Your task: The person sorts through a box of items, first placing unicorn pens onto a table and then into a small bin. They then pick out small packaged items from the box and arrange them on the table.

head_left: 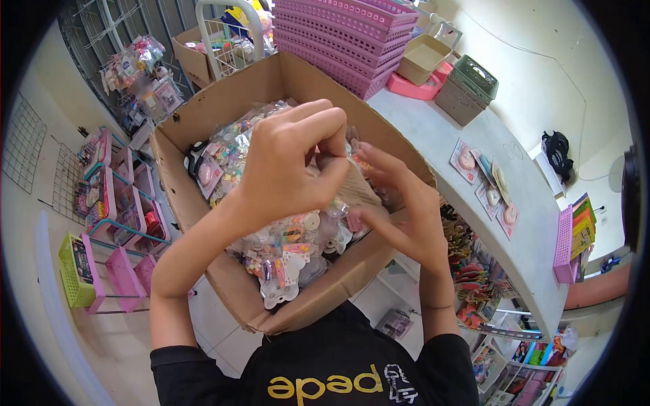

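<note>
My left hand (288, 159) is raised over a large open cardboard box (223, 84), thumb and fingers curled together in a pinch. What sits in that pinch is too hidden to make out. Beside it, my right hand (406, 210) has its thumb and fingers spread apart, close to a brown cardboard piece (357, 188) inside the box. Below both hands lies a heap of small clear-wrapped packets (288, 233) with colourful beads and trinkets. White cards (279, 287) show at the near corner, and a pink item on a card (208, 174) lies to the left.
Stacked purple baskets (345, 40) stand behind the box. On the white counter (525, 196) at right are a grey-green basket (467, 91) and several carded items (487, 186). A rack of pink trays (122, 203) stands left, near a green basket (76, 271).
</note>
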`<state>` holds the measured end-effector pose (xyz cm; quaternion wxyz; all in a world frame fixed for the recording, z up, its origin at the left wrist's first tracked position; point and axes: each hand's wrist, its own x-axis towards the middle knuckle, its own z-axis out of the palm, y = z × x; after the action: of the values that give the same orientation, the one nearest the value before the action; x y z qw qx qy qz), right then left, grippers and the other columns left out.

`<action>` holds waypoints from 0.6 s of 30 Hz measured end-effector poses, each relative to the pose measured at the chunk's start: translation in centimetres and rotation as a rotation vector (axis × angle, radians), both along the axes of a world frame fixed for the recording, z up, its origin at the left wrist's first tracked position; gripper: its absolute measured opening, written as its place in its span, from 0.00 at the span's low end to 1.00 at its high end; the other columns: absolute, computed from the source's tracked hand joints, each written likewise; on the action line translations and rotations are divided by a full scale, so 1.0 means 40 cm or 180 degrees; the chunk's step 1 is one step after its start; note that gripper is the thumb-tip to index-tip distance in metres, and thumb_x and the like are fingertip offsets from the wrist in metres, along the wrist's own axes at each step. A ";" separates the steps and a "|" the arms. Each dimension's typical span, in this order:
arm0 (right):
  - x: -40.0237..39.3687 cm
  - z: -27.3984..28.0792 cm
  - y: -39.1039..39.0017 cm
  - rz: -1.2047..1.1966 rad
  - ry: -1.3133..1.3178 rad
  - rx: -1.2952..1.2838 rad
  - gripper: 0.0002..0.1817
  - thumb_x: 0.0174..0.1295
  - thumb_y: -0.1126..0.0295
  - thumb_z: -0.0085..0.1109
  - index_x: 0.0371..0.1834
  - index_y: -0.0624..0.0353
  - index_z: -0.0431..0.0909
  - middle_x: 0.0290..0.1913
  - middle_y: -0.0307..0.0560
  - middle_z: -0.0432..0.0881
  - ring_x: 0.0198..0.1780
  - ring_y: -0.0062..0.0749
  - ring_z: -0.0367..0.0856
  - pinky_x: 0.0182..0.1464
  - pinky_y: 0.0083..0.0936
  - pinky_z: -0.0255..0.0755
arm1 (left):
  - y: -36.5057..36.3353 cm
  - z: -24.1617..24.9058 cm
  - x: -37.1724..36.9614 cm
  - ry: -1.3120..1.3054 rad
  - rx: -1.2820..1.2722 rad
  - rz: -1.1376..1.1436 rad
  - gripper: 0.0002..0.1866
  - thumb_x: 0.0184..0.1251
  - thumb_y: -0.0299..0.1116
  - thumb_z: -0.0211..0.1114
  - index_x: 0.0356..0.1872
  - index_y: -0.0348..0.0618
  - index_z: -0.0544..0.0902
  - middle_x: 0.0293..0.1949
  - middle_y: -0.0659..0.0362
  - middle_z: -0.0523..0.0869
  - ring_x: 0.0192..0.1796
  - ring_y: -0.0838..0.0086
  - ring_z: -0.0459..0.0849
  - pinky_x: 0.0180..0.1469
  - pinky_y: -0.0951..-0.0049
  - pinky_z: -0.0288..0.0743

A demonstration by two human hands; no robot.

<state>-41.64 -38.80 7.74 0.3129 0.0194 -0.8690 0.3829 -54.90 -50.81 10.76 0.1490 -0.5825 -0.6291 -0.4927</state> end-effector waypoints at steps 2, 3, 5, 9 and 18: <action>0.001 0.000 0.006 0.0066 -0.0319 0.0180 0.22 0.48 0.70 0.62 0.48 0.60 0.71 0.40 0.51 0.78 0.40 0.39 0.79 0.41 0.26 0.71 | -0.011 0.006 0.019 -0.0137 0.0022 0.0023 0.06 0.35 0.19 0.55 0.15 0.39 0.66 0.15 0.59 0.67 0.15 0.74 0.67 0.18 0.76 0.60; 0.001 -0.003 0.008 0.0046 -0.0314 0.0187 0.22 0.48 0.70 0.62 0.48 0.60 0.71 0.40 0.51 0.78 0.40 0.39 0.79 0.41 0.26 0.71 | -0.012 0.006 0.028 -0.0270 0.0048 0.0038 0.06 0.37 0.19 0.55 0.15 0.39 0.66 0.15 0.59 0.66 0.15 0.74 0.67 0.19 0.77 0.60; 0.007 -0.006 0.015 -0.0207 0.0144 0.0534 0.18 0.50 0.74 0.59 0.46 0.61 0.72 0.33 0.49 0.80 0.32 0.37 0.80 0.34 0.26 0.72 | -0.008 0.001 0.045 -0.0704 0.0162 -0.0049 0.07 0.39 0.20 0.56 0.17 0.39 0.66 0.15 0.59 0.66 0.14 0.74 0.67 0.19 0.77 0.60; 0.098 0.010 0.111 -0.1154 0.0362 0.0568 0.14 0.48 0.76 0.60 0.40 0.65 0.75 0.30 0.48 0.80 0.30 0.29 0.80 0.33 0.21 0.71 | -0.070 0.012 0.059 -0.0660 -0.1227 0.0425 0.08 0.46 0.28 0.60 0.21 0.39 0.69 0.15 0.55 0.70 0.15 0.69 0.72 0.20 0.73 0.65; 0.257 -0.028 0.430 -0.3576 0.0692 0.1666 0.13 0.50 0.77 0.57 0.41 0.57 0.76 0.36 0.49 0.80 0.36 0.35 0.80 0.39 0.23 0.71 | -0.192 -0.189 0.103 0.1352 -0.5384 -0.0857 0.18 0.48 0.49 0.61 0.19 0.43 0.81 0.20 0.58 0.81 0.26 0.66 0.82 0.24 0.66 0.72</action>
<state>-31.37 -21.58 6.62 0.5378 -0.3253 -0.7747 -0.0695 -50.80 -58.48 3.21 -0.2776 -0.6460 -0.6681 0.2434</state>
